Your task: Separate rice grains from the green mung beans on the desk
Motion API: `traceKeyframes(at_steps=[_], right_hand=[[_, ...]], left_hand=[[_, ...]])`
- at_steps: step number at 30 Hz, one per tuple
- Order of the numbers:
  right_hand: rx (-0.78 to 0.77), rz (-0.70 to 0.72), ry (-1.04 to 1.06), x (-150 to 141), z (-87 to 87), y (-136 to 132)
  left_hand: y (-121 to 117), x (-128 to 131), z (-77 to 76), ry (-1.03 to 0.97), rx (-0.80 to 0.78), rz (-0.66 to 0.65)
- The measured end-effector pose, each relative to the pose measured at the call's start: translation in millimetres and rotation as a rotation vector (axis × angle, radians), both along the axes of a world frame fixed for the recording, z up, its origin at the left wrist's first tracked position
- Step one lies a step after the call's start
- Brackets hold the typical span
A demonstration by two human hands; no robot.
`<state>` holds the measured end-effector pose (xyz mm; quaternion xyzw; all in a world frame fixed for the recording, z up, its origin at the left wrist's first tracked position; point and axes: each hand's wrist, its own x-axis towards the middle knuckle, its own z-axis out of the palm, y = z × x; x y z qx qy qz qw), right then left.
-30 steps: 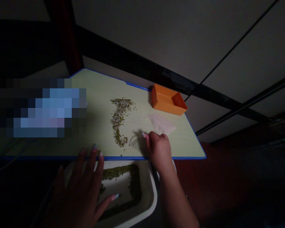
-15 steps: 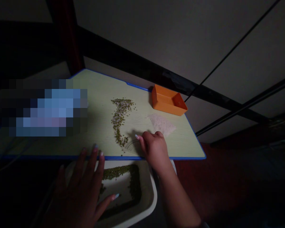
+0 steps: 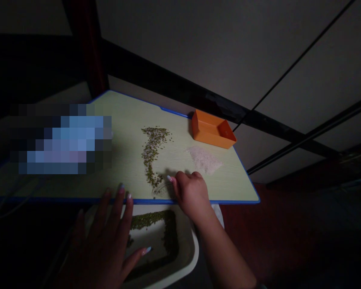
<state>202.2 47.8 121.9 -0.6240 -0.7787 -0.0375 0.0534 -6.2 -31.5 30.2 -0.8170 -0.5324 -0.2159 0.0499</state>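
Note:
My right hand (image 3: 192,194) is closed, fingers curled around a thin see-through piece with a curved rim (image 3: 161,188); its exact kind is unclear. It lies low over the table near the front edge, by the lower end of a strip of green beans (image 3: 152,152) mixed with whitish grains. Beyond that hand is a flat pile of white grains (image 3: 204,158) that look like rice. My left hand (image 3: 105,241) is spread open with nothing in it, above a white basin (image 3: 192,251) that has green beans (image 3: 170,235) along its inner sides.
An orange box (image 3: 213,134) stands at the table's back right corner. The pale green table (image 3: 123,116) has a blue edge. On its left is a blurred-out bluish object (image 3: 75,140), with a cable loop (image 3: 15,210) below. A wall with dark trim rises behind.
My right hand has moved left and slightly toward the front edge, bringing the see-through piece to the strip's lower end. My left hand stays nearly still. The view has shifted slightly.

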Motion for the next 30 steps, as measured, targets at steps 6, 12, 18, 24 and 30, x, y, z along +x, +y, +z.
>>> traceKeyframes(at_steps=[6,12,18,24,30], right_hand=[[0.018,-0.108,-0.042,2.1,-0.1,1.9],[0.041,-0.18,-0.032,13.0,5.0,2.3],[0.05,-0.128,0.039,10.1,7.1,-5.7],[0.015,-0.073,0.045,-1.9,1.9,-6.2],[0.008,-0.089,0.008,-1.8,2.7,-4.9]], left_hand=[[0.3,-2.2,-2.5,0.024,-0.016,-0.007],[0.7,-4.6,-2.1,0.053,-0.048,-0.005],[-0.8,-4.5,-1.1,0.042,-0.036,-0.014],[-1.6,-3.9,-0.4,0.019,-0.012,-0.013],[-0.7,-1.4,2.4,0.018,-0.033,-0.01]])
